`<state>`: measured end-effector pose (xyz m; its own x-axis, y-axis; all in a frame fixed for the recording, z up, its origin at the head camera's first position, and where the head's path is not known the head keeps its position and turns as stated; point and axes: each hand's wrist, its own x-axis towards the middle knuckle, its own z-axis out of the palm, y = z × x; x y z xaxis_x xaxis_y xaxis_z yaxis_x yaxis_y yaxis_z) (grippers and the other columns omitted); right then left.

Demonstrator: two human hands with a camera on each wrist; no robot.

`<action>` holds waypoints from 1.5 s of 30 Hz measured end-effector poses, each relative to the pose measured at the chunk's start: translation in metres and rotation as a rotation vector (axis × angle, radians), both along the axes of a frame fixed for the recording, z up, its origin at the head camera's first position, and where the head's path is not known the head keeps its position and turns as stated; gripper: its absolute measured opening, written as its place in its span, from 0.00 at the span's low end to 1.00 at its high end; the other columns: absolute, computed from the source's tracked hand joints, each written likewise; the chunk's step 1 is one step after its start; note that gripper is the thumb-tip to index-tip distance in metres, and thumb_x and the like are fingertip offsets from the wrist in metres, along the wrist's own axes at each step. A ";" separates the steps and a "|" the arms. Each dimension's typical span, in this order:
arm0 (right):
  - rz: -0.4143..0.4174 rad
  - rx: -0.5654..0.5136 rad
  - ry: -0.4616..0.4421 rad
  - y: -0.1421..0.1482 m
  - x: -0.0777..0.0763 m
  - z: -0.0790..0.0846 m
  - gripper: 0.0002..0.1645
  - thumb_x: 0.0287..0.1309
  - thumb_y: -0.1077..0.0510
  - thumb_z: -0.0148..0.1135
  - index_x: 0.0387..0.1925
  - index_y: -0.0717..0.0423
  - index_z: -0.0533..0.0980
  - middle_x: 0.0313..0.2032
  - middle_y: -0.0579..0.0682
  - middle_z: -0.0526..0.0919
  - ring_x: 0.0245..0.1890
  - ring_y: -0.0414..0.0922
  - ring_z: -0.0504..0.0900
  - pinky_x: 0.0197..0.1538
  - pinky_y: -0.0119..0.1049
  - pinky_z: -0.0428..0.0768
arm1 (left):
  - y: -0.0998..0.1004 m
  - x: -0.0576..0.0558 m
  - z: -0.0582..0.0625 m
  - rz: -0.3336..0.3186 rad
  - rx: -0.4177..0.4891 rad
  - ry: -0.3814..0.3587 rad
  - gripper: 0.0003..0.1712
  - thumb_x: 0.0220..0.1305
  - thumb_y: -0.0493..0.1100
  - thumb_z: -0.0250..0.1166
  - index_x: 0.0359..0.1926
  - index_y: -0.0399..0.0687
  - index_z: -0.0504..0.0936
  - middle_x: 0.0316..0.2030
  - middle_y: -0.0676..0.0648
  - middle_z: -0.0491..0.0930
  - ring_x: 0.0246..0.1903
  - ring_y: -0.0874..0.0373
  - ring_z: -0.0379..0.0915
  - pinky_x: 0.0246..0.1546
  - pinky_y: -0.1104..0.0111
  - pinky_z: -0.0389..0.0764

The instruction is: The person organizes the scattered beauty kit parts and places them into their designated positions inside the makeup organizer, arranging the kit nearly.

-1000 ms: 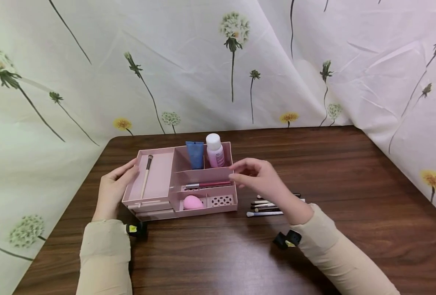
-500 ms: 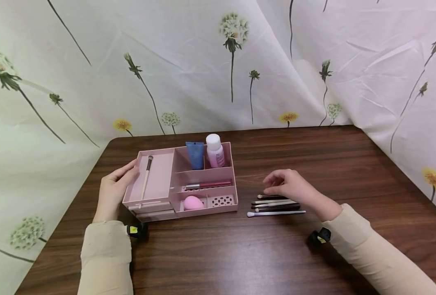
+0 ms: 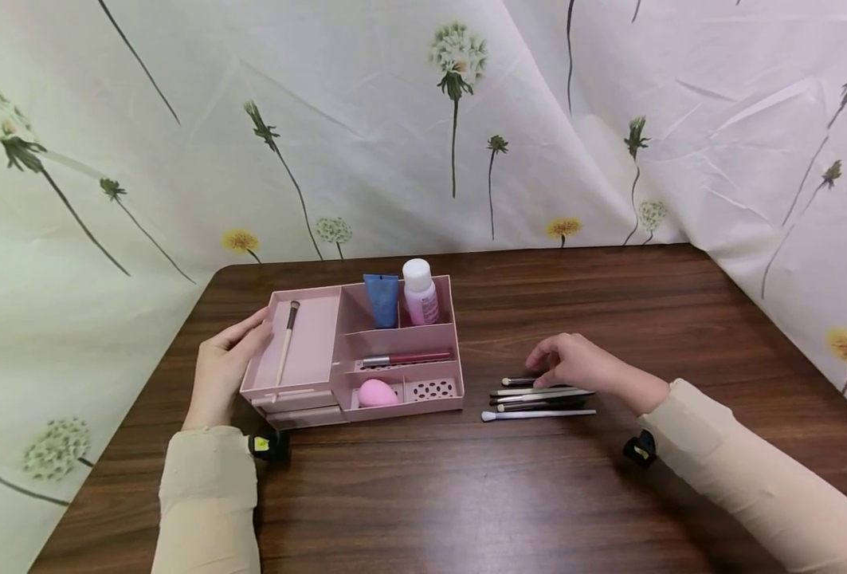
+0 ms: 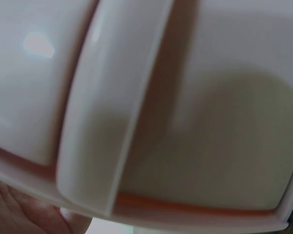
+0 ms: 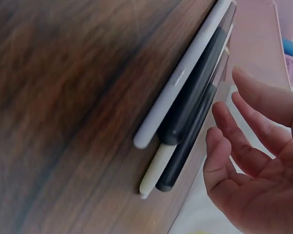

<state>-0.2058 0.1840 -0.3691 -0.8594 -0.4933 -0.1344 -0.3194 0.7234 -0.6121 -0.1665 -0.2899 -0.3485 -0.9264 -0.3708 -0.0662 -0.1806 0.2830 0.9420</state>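
A pink makeup organizer sits on the table's left half. My left hand holds its left side, thumb at the rim. A makeup brush lies in its top tray; a blue tube, a white-capped bottle, a dark red brush and a pink makeup sponge fill other compartments. My right hand hovers over several makeup brushes lying side by side on the table. In the right wrist view its thumb and fingers are apart, with nothing between them, beside the brush handles.
The dark wooden table ends at the back against a white cloth printed with dandelions. Two drawers face the left wrist camera. The brush with the pale blue handle lies nearest the front of the group.
My right hand has moved from the organizer's right edge rightward to the loose brushes, then slightly farther right and lower. The left hand has stayed at the organizer's side.
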 end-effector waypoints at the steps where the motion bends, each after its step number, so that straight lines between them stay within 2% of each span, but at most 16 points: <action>1: 0.006 0.007 -0.009 0.000 -0.001 0.000 0.14 0.49 0.60 0.76 0.40 0.58 0.84 0.37 0.49 0.87 0.36 0.40 0.81 0.42 0.39 0.79 | 0.000 0.000 0.000 0.000 -0.001 0.001 0.31 0.64 0.59 0.66 0.66 0.59 0.76 0.69 0.46 0.69 0.60 0.63 0.70 0.42 0.83 0.72; 8: 0.059 0.059 -0.076 0.001 -0.008 -0.002 0.13 0.49 0.61 0.76 0.38 0.58 0.84 0.35 0.48 0.86 0.37 0.41 0.80 0.44 0.38 0.78 | 0.000 0.000 0.001 0.008 0.004 0.018 0.30 0.63 0.58 0.67 0.65 0.58 0.77 0.68 0.47 0.70 0.58 0.67 0.70 0.42 0.83 0.72; 19: 0.085 0.098 -0.143 0.001 -0.018 -0.001 0.10 0.51 0.64 0.74 0.36 0.61 0.83 0.31 0.48 0.83 0.33 0.40 0.77 0.38 0.34 0.76 | 0.001 0.000 0.001 0.007 -0.009 0.015 0.31 0.65 0.59 0.65 0.66 0.57 0.76 0.69 0.45 0.69 0.60 0.63 0.69 0.42 0.82 0.73; 26: 0.114 0.110 -0.170 -0.002 -0.019 0.001 0.07 0.53 0.65 0.72 0.36 0.60 0.83 0.31 0.48 0.83 0.33 0.39 0.76 0.38 0.33 0.75 | 0.000 0.000 0.000 -0.001 -0.005 -0.001 0.30 0.64 0.59 0.65 0.66 0.60 0.76 0.70 0.46 0.68 0.62 0.61 0.68 0.42 0.81 0.73; 33: 0.182 0.127 -0.151 -0.003 -0.017 0.001 0.07 0.57 0.66 0.67 0.39 0.61 0.81 0.33 0.49 0.81 0.35 0.40 0.75 0.39 0.33 0.74 | 0.000 -0.001 0.000 -0.001 -0.009 0.006 0.30 0.65 0.59 0.65 0.66 0.59 0.76 0.69 0.46 0.68 0.61 0.63 0.69 0.43 0.80 0.72; 40: 0.196 0.123 -0.116 -0.002 -0.014 -0.002 0.06 0.59 0.67 0.65 0.39 0.60 0.81 0.32 0.48 0.80 0.35 0.40 0.74 0.39 0.33 0.73 | 0.000 0.000 0.001 0.003 -0.012 0.011 0.31 0.64 0.59 0.65 0.66 0.58 0.76 0.69 0.46 0.69 0.60 0.64 0.69 0.42 0.82 0.73; 45: 0.206 0.139 -0.079 -0.003 -0.013 -0.002 0.06 0.60 0.67 0.63 0.39 0.59 0.81 0.32 0.47 0.80 0.34 0.39 0.74 0.39 0.33 0.73 | 0.000 0.000 0.000 0.001 -0.028 0.001 0.32 0.65 0.60 0.64 0.67 0.58 0.75 0.69 0.46 0.68 0.64 0.60 0.67 0.45 0.80 0.72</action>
